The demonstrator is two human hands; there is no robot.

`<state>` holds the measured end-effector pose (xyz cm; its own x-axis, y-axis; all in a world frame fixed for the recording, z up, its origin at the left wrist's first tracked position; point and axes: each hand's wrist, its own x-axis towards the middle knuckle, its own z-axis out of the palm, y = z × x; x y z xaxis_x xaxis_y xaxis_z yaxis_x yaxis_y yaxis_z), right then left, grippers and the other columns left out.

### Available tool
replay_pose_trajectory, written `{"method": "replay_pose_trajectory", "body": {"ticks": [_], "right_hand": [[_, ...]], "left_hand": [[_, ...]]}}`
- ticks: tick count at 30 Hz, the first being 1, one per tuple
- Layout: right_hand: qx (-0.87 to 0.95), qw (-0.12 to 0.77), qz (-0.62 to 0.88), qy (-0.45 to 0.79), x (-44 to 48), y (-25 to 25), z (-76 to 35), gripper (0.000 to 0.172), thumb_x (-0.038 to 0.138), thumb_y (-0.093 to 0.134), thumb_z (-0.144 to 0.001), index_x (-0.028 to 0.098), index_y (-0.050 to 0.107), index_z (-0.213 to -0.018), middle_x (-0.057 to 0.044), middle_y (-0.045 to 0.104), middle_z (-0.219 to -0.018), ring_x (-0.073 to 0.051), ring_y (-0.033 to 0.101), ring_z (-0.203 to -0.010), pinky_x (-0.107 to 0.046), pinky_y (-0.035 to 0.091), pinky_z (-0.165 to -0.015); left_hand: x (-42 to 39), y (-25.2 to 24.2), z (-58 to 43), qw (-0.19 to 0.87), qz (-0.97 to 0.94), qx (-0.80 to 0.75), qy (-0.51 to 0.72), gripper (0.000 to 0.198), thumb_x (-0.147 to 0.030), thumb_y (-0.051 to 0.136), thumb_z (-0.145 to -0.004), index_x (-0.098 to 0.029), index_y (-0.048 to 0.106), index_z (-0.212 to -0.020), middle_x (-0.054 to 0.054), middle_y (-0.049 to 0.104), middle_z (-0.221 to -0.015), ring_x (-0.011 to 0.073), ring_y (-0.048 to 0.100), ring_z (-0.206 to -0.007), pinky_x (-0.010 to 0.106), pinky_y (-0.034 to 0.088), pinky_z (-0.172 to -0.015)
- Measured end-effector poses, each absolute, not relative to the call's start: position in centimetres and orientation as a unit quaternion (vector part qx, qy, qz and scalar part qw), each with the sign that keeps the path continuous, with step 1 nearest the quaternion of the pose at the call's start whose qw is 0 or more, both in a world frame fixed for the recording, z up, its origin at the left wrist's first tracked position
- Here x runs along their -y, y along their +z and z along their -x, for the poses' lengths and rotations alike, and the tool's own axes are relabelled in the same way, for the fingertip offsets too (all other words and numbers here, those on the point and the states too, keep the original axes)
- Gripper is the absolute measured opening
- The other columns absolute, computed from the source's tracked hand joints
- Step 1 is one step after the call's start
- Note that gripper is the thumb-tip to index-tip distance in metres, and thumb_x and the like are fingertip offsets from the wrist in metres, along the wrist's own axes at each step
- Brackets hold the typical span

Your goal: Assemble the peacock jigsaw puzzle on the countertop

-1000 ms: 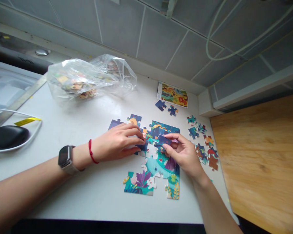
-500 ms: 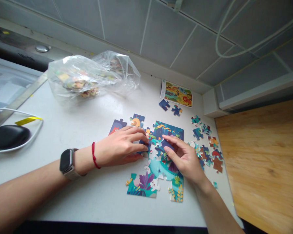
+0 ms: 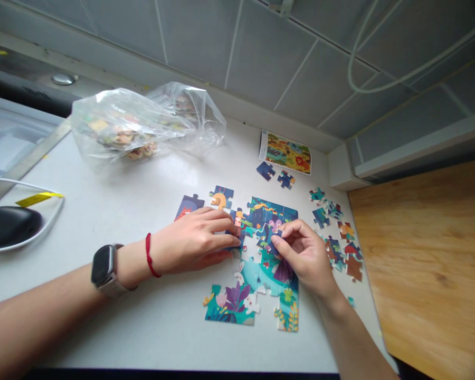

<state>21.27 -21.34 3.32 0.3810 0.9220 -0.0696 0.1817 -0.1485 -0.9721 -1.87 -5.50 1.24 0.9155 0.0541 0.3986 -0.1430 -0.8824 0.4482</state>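
My right hand pinches a dark blue puzzle piece between thumb and forefinger, over the partly joined jigsaw puzzle. The piece lies over a gap near the middle; whether it is seated I cannot tell. My left hand lies with fingers stretched out, its tips on dark pieces at the puzzle's left side. Just beyond this hand are a piece with a red animal and one with an orange curved shape. A purple-leaf section forms the lower left.
Several loose pieces lie along the right table edge. Two more lie below a picture card near the wall. A clear plastic bag of pieces stands at the back left. A black mouse with a white cable is far left.
My right hand has shifted slightly right and turned the held piece, which now lies flatter over the gap. My left hand has barely moved.
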Motion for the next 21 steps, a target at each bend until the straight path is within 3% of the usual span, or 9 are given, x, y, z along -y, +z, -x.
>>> {"method": "replay_pose_trajectory", "body": {"ticks": [4,8,12,17,21], "right_hand": [[0.435,0.486,0.666,0.361,21.6,3.6,-21.3,0.02,0.032,0.082,-0.088,0.023,0.066,-0.08,0.002,0.062,-0.076,-0.01,0.058,-0.057,-0.022,0.048,-0.051],[0.448,0.483,0.661,0.36,21.8,3.8,-21.5,0.018,0.037,0.078,-0.092,0.022,0.074,-0.083,-0.001,0.071,-0.077,-0.013,0.066,-0.06,-0.024,0.054,-0.055],[0.441,0.484,0.669,0.351,21.8,3.8,-21.6,0.021,0.042,0.075,-0.094,0.021,0.08,-0.092,-0.003,0.075,-0.078,-0.014,0.067,-0.059,-0.026,0.057,-0.053],[0.455,0.491,0.679,0.302,21.7,4.0,-21.6,0.023,0.035,0.074,-0.093,0.026,0.083,-0.112,-0.007,0.081,-0.107,-0.02,0.076,-0.088,-0.03,0.066,-0.072],[0.422,0.514,0.67,0.329,21.9,4.0,-21.4,0.037,0.036,0.074,-0.093,0.029,0.077,-0.13,-0.008,0.079,-0.115,-0.02,0.075,-0.086,-0.03,0.067,-0.066]], "left_hand": [[5.2,1.2,2.1,0.223,-0.951,-0.018,0.213,0.018,-0.023,0.061,-0.104,-0.022,0.07,-0.12,0.007,0.076,-0.121,0.0254,0.067,-0.117,0.042,0.057,-0.101],[4.3,0.8,2.4,0.177,-0.945,-0.142,0.235,0.021,-0.022,0.062,-0.103,-0.024,0.069,-0.122,0.008,0.074,-0.129,0.0306,0.061,-0.132,0.051,0.055,-0.108],[2.9,0.0,2.6,0.186,-0.926,-0.232,0.231,0.045,-0.026,0.063,-0.101,-0.02,0.056,-0.145,0.014,0.067,-0.144,0.0354,0.052,-0.146,0.058,0.049,-0.116],[2.3,-0.5,2.6,0.201,-0.922,-0.241,0.225,0.044,-0.028,0.062,-0.102,-0.021,0.057,-0.145,0.014,0.069,-0.14,0.0338,0.058,-0.14,0.058,0.049,-0.114],[2.2,-0.4,2.5,0.204,-0.921,-0.224,0.244,0.039,-0.026,0.066,-0.101,-0.024,0.06,-0.14,0.011,0.073,-0.133,0.0307,0.063,-0.132,0.055,0.052,-0.112]]}}
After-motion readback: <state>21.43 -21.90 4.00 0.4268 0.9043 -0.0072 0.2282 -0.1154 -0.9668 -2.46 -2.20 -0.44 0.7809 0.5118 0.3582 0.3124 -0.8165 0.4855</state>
